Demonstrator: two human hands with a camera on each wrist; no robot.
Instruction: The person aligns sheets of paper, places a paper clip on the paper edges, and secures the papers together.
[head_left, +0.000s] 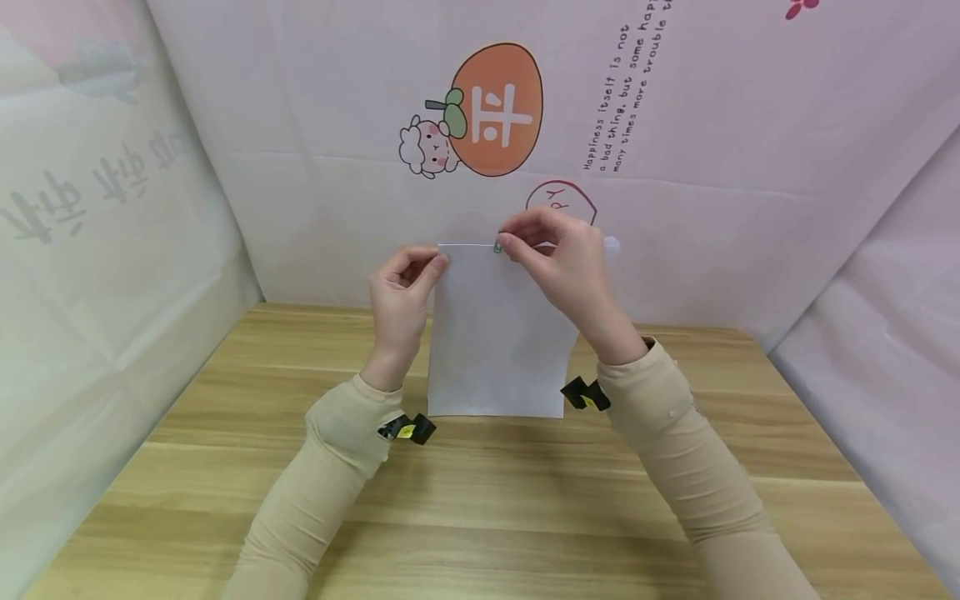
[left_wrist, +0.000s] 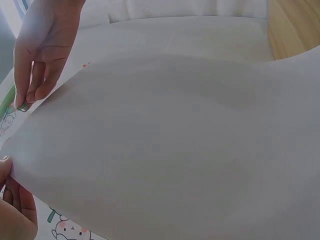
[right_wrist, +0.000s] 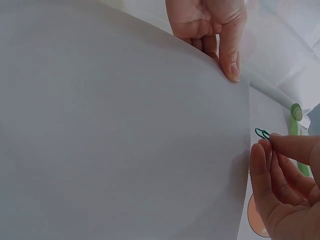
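A sheet of white paper [head_left: 495, 342] stands upright before me, its lower edge close over the table. At its top left corner my left hand [head_left: 399, 304] pinches it between thumb and fingers. My right hand [head_left: 573, 271] is at the top edge and pinches a small green paper clip [head_left: 498, 244] between thumb and index finger. In the right wrist view the clip [right_wrist: 261, 133] juts out from the fingertips, just beside the paper's edge. Much of the left wrist view is filled by the paper [left_wrist: 165, 145], with the right hand [left_wrist: 42, 55] beyond its edge.
The wooden table [head_left: 480, 508] lies under both forearms. Behind it hangs a pale printed cloth [head_left: 337, 100] with an orange fruit drawing and lettering, and similar cloth covers both sides. A small black device [head_left: 408, 428] sits at each wrist.
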